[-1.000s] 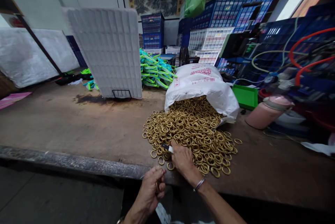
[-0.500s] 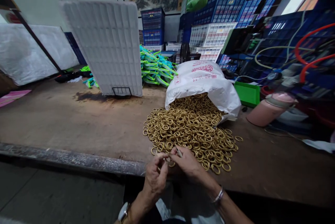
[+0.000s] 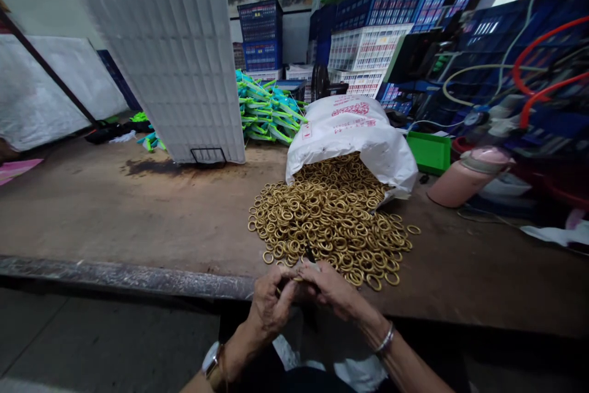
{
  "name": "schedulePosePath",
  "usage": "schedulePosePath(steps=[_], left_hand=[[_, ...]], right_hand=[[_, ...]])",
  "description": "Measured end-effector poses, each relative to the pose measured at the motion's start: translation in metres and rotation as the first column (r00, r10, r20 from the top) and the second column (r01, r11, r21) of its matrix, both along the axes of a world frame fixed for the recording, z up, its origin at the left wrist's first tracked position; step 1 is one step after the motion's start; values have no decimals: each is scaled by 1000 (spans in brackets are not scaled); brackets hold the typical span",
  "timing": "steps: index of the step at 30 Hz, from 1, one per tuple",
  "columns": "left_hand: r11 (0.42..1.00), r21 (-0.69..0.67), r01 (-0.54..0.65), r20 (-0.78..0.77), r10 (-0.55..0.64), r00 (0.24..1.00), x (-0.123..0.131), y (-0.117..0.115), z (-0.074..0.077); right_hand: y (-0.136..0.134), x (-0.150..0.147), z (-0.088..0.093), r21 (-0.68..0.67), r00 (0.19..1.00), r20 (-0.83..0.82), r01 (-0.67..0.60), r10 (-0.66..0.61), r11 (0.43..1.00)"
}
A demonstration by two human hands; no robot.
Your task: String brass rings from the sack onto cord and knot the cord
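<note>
Over the table's front edge, my left hand [image 3: 271,302] is closed, pinching a gold-coloured ring [image 3: 298,279] between thumb and fingers. My right hand [image 3: 335,287] meets it from the right, its fingers curled round a small slim tool whose dark end [image 3: 310,254] sticks up past the knuckles; the rest is hidden, and I cannot tell its kind. Just beyond both hands spreads a heap of gold-coloured rings [image 3: 322,221]. The heap spills from the mouth of a white woven sack [image 3: 347,126] with red print, lying on its side.
The brown table [image 3: 138,221] carries an upright white ribbed panel [image 3: 170,74] at left, a pile of green and blue plastic pieces [image 3: 271,111] behind, a green tray [image 3: 430,152] and a pink bottle [image 3: 467,178] at right. Stacked crates [image 3: 372,46] stand at the back.
My right hand has turned and closed in on the left, so the tool's shiny part no longer shows and a dark end points up. The view has shifted slightly.
</note>
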State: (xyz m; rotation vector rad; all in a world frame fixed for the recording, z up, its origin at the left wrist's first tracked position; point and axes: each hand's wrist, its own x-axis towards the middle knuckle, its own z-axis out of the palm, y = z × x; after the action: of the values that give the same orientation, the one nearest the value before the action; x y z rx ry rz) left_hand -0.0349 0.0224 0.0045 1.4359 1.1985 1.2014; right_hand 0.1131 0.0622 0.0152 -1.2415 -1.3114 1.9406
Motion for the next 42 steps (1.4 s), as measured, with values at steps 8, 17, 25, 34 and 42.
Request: schedulePosePath(steps=[8,17,25,34,42], left_hand=[[969,-247,-27,256,92,962,19,-6,7],[826,-536,176,481,127,868,20,-13,6],[827,-537,167,532,178,828,22,-14,6],[876,-480,48,443,195,875,22,-17,8],[942,-336,-17,303,125,945,15,-21,1]], right_hand=[[-6,-6,-13,295,985,105,101,-138,950],[-9,-6,-10,342,984,117,85,-132,936],[-21,4,-21,635,811,554,-267,-186,725],[-27,-4,-13,561,668,728,-447,-157,697],[-24,-4,-15,532,614,768,-458,-179,712]])
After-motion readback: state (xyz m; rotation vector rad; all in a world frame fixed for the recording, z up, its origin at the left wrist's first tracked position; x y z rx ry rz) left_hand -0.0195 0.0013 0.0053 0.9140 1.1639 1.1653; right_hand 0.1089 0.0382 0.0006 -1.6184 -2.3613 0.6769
